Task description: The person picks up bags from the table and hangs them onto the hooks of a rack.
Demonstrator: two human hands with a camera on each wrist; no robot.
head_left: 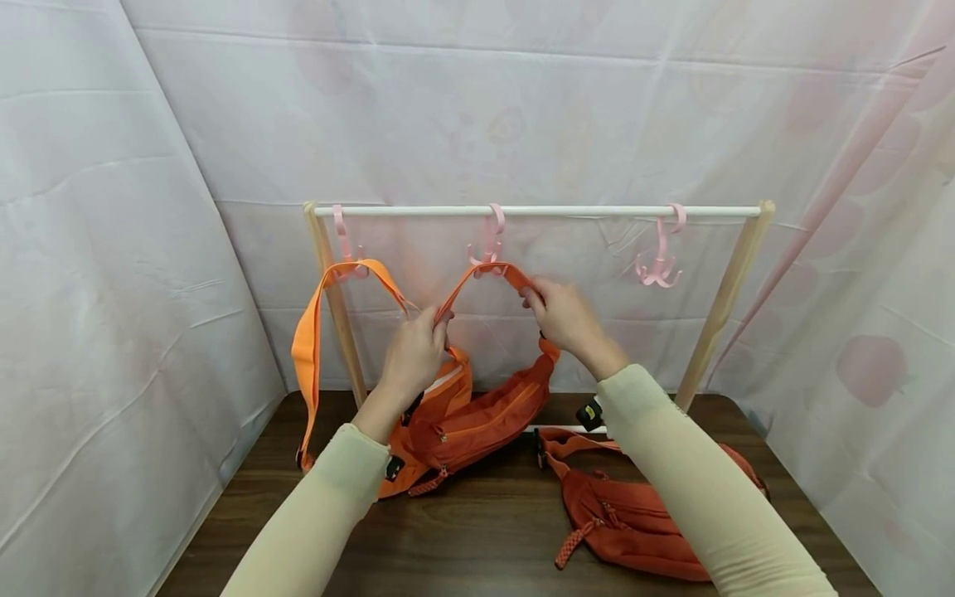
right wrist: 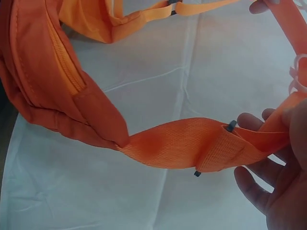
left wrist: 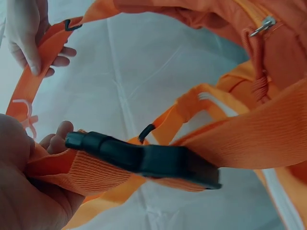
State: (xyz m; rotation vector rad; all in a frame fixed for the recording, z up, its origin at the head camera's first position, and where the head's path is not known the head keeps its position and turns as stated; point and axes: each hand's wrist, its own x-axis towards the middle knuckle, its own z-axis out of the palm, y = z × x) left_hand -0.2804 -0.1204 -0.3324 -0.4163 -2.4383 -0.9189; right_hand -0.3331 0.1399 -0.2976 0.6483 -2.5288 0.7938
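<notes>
My left hand (head_left: 415,352) grips one side of the strap (head_left: 455,292) of a dark orange waist bag (head_left: 485,414), near a black buckle (left wrist: 144,155). On the other side my right hand (head_left: 564,313) pinches the same strap between thumb and fingers. The strap arches between both hands at the prongs of the middle pink hook (head_left: 488,249); whether it rests fully on them I cannot tell. Below the hands the bag hangs tilted, its right end higher. Behind it, a lighter orange bag (head_left: 399,473) has its strap (head_left: 306,348) looped at the left pink hook (head_left: 345,240).
A white rail (head_left: 582,211) on wooden posts (head_left: 724,307) carries the hooks. The right pink hook (head_left: 660,261) bears nothing. Another dark orange waist bag (head_left: 627,522) lies on the brown table (head_left: 448,547), partly under my right sleeve. White curtains (head_left: 522,108) stand behind and beside.
</notes>
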